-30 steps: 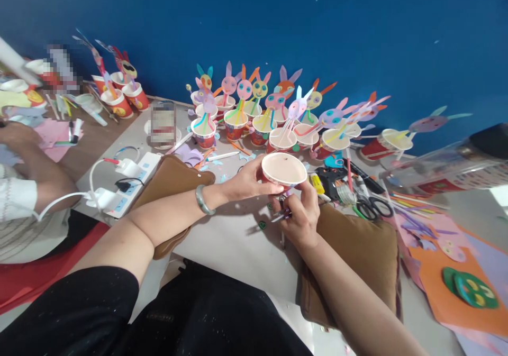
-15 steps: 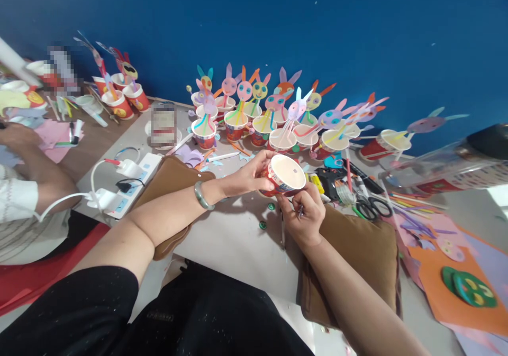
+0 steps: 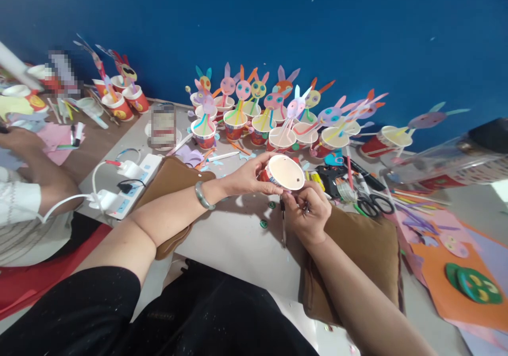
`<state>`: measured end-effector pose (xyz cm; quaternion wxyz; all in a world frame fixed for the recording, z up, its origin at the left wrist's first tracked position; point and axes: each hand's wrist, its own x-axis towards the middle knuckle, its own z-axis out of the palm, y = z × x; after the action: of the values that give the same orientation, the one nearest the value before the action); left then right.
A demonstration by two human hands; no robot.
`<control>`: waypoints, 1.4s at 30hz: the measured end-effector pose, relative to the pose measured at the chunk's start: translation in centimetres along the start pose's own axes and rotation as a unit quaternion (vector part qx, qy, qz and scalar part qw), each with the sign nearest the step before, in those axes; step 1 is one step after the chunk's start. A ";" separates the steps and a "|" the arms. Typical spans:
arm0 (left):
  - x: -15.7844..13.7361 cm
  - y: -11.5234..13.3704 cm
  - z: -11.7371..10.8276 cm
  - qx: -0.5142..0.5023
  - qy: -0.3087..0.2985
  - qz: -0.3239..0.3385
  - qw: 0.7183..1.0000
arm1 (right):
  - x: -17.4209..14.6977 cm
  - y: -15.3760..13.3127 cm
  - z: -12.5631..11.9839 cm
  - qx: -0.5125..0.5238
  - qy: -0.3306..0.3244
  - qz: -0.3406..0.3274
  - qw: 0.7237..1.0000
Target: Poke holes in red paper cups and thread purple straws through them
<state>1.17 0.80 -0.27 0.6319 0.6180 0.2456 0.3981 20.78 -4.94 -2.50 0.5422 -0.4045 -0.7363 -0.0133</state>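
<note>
My left hand (image 3: 260, 175) is wrapped round the side of a red-and-white paper cup (image 3: 284, 172), tilted so that its pale inside faces me. A small dark spot, perhaps a hole, shows inside the cup toward the right. Close below the cup's right side, my right hand (image 3: 309, 213) is closed with its fingers bent. Something small and shiny shows between those fingers; its kind is unclear. A slim pen-like stick (image 3: 283, 224) is beside the right hand, and whether the hand touches it is hidden. Two small green round pieces (image 3: 263, 224) lie on the table nearby.
Several paper cups with paper rabbit heads (image 3: 235, 123) stand along the blue wall. Brown cushions (image 3: 357, 261) flank my arms. Scissors (image 3: 375, 204), a power strip (image 3: 135, 186), a clear bottle (image 3: 448, 160) and orange paper (image 3: 440, 271) lie around. Another person's arm (image 3: 51, 171) is at left.
The cup has turned and tilted a little in my left hand, and the spot inside sits lower and looks darker. My right hand has shifted slightly to the right.
</note>
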 end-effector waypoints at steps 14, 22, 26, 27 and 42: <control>-0.1 -0.1 -0.2 -0.009 -0.018 -0.005 1.000 | -0.5 0.4 -0.7 0.002 -0.022 0.007 1.000; -0.2 0.4 -0.5 -0.007 -0.066 -0.054 0.996 | -0.1 0.1 -1.1 -0.003 -0.057 -0.045 0.997; -0.3 1.2 -0.8 0.009 -0.074 -0.065 0.995 | 0.0 0.0 -1.2 -0.017 -0.033 -0.041 0.998; -0.3 1.3 -0.8 0.015 -0.071 -0.064 0.995 | 0.0 0.0 -1.1 -0.019 -0.030 -0.037 0.999; -0.5 0.9 -0.7 0.011 -0.093 -0.076 0.993 | 0.0 -0.3 -1.1 0.009 -0.050 0.027 0.998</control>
<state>0.14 0.72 0.44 0.6733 0.6391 0.2361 0.2871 21.46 -5.59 -1.89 0.5083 -0.4195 -0.7516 0.0279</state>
